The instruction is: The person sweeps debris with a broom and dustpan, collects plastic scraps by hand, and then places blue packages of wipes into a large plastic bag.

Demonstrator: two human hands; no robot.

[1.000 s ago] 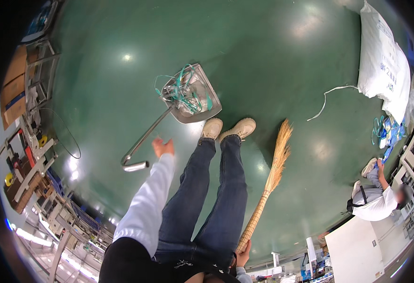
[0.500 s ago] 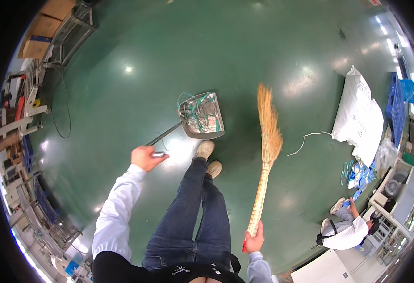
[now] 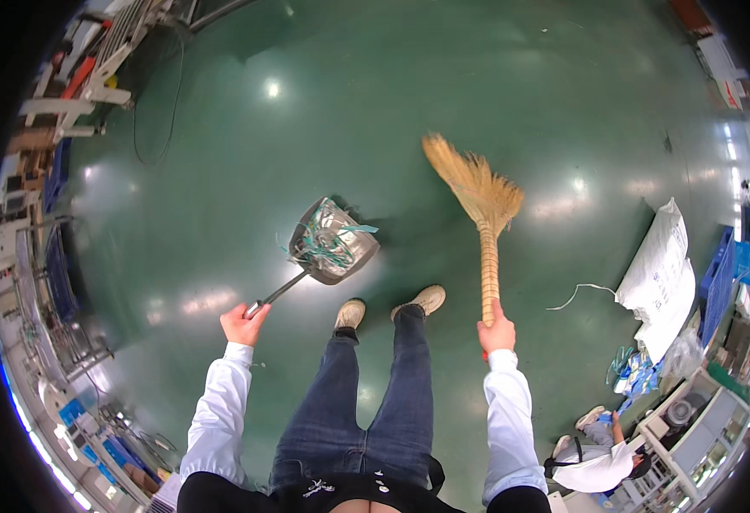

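My left hand (image 3: 242,325) is closed around the end of a long-handled dustpan (image 3: 359,256). Inside the pan lies a tangle of green and clear strapping strips (image 3: 323,246), some poking over its rim. The pan is in front of my feet, tilted toward the right; whether it touches the floor I cannot tell. My right hand (image 3: 496,332) grips the bound handle of a straw broom (image 3: 484,192). Its bristles fan out ahead, well apart from the dustpan on the right.
White sacks (image 3: 657,278) sit on the green floor at the right, with a loose white cord (image 3: 578,295) trailing from them. A blue pallet (image 3: 715,286) stands behind. A person (image 3: 597,462) crouches by blue-white wrapping (image 3: 635,378). Racks and machine frames (image 3: 93,85) line the left.
The broom head has swung to the left and its bristles have spread. The dustpan has turned and shifted slightly left. My feet have moved apart, and the view has turned.
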